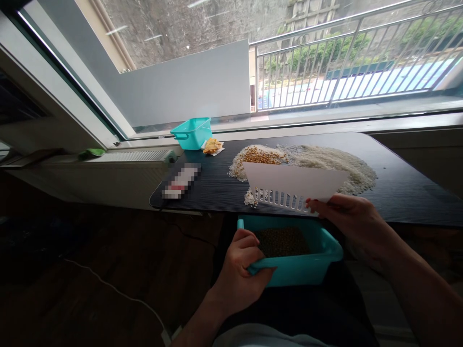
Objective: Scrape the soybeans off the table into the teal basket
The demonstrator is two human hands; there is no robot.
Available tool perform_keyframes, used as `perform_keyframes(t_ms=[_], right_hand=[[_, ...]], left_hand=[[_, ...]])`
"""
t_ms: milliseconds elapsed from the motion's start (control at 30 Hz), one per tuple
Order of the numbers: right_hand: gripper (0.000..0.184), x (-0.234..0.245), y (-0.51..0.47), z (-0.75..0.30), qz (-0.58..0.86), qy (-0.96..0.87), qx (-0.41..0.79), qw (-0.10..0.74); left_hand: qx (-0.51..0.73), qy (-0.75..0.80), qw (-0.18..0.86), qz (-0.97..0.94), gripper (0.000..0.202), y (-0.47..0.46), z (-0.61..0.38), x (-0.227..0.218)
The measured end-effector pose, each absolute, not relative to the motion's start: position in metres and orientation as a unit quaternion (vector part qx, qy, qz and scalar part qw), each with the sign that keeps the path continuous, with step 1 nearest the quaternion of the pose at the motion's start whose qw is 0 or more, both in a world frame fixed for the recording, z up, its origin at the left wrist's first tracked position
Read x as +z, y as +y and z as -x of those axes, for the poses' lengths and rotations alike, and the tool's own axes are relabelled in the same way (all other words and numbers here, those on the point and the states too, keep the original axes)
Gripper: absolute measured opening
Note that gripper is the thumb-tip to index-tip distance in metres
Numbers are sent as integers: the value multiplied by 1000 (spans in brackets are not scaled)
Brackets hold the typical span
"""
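Note:
My left hand (pixel 243 267) is closed round the left corner of a teal plastic bin (pixel 302 270), which sits low at the table's front edge, over my lap. Small brownish beans or grains (pixel 284 242) cover its bottom. In my right hand (pixel 350 209) is a white slotted plastic scraper (pixel 294 179), pinched at its lower right corner and tilted above the table edge, its row of slots facing down. Behind it lies a heap of white rice (pixel 334 161), partly hidden. Yellow-brown beans (pixel 262 154) rest on the rice at the left, and some grains show through the slots.
The dark table (pixel 401 193) stands against a window. At its far left are a second teal bin (pixel 195 134), a crumpled yellow cloth-like thing (pixel 212 146) and a blurred-out flat object (pixel 182 180). A white cable (pixel 119 294) runs along the floor.

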State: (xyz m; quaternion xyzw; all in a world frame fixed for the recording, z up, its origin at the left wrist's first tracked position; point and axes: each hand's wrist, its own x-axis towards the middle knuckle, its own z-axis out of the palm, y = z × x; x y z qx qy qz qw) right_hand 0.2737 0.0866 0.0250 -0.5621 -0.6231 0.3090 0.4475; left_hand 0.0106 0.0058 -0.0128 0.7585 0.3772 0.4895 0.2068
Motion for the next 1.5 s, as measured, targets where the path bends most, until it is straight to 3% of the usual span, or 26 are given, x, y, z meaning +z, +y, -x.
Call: perform_keyframes(t_ms=[500, 800, 1500], right_hand=[[67, 27, 86, -274, 571, -622, 312, 436], [54, 34, 84, -273, 558, -619, 346, 431], [70, 34, 75, -279, 563, -594, 383, 427]], left_hand=[[495, 379, 209, -754, 36, 5, -10, -11], [493, 374, 203, -759, 38, 6, -9, -12], [496, 361, 208, -762, 39, 6, -10, -11]])
